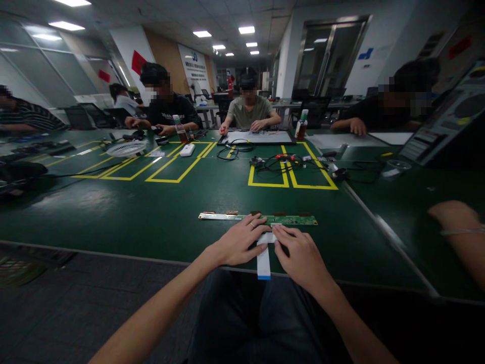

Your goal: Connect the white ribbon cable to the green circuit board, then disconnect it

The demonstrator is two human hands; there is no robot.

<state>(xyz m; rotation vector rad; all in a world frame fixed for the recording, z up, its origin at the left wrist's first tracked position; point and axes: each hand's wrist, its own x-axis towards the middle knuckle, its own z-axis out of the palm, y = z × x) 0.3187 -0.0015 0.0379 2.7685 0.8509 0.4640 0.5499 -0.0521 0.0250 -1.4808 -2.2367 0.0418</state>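
Circuit board (297,221): long, narrow, green, lying crosswise just beyond both hands; its length rests on the table (113,217), which seems to give it backing under finger pressure.
Left hand (237,242): open, fingers spread onto the board's middle, thumb at the ribbon cable (263,263) – probably to keep both from sliding.
Right hand (301,253): fingertips gathered at the cable's upper end, beside the board's near edge; whether they pinch or only press, cannot tell. The close placement suggests fine alignment.
Ribbon cable: white, flat, between the hands, apparently bent below the fingertips; its blue end (264,277) points toward the wearer at the table's near edge, leaving the upper end within reach of both hands.
Cable-to-board joint: partly hidden by fingers – seating cannot be told.
Black cords (271,164): beyond the grip, well apart from the board.
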